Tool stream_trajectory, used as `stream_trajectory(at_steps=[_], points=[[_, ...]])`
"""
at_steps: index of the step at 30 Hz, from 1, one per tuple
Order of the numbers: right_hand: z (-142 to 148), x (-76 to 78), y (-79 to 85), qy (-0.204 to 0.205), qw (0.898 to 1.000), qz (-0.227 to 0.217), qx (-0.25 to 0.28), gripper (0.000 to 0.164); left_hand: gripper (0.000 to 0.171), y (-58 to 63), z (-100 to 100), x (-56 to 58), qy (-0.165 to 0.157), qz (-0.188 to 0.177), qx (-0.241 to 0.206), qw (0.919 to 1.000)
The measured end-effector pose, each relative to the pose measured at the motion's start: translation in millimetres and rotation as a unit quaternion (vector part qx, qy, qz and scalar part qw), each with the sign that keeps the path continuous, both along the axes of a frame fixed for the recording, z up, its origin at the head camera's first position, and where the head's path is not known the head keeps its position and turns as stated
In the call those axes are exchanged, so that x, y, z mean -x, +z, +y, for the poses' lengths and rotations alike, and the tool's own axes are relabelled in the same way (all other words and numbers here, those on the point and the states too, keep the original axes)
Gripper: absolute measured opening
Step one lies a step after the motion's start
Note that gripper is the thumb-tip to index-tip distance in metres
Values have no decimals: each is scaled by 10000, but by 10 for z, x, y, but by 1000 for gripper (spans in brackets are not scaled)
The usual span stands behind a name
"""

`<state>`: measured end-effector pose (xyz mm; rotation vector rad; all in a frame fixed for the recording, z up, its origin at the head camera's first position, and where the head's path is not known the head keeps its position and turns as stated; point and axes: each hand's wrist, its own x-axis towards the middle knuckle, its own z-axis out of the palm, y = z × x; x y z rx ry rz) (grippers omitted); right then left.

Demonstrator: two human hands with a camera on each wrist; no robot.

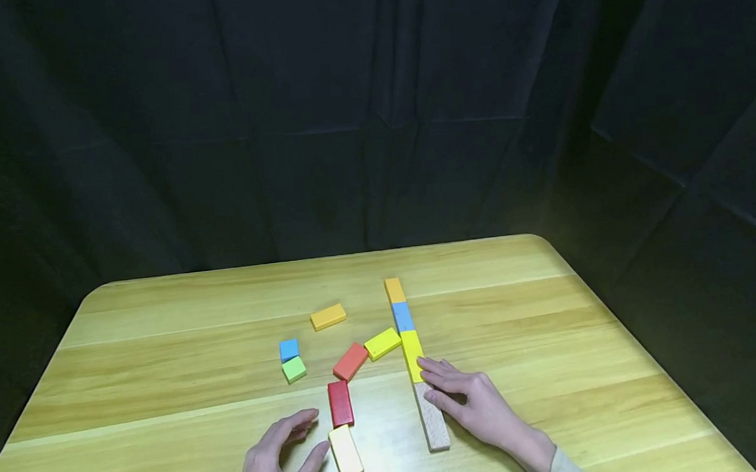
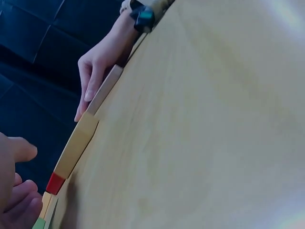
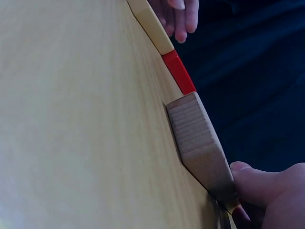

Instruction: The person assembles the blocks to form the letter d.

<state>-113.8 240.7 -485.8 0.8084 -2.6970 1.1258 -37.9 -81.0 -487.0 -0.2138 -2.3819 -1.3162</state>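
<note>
Left hand (image 1: 275, 457) is spread near cream block (image 1: 346, 454), right hand (image 1: 477, 402) spread against wooden block (image 1: 433, 427).

Coloured blocks (image 1: 341, 404) on a yellowish wood-grain table (image 1: 170, 414)

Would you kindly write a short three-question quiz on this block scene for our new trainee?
1. Fill in: in the straight row, the blue block lies between the orange block and the ___ block.
2. True or false: the dark red block lies between the cream block and the coral block.
3. Which is nearest the right hand: A, cream block; B, pale wooden block; C, coral block?

Key: 1, yellow; 2, true; 3, B.
</note>
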Motion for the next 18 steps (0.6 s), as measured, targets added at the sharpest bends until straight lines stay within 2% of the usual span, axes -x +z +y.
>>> stream_trajectory(at_steps=[4,7,18], points=[[16,-2,-14,-36,10000,54,-12,36,42,11,-24,127,162,342,358,9986],[20,0,-17,-37,10000,59,-6,36,41,25,-31,244,172,445,422,9980],[10,-2,12,11,10000,0,6,36,38,147,-123,652,103,301,145,9994]])
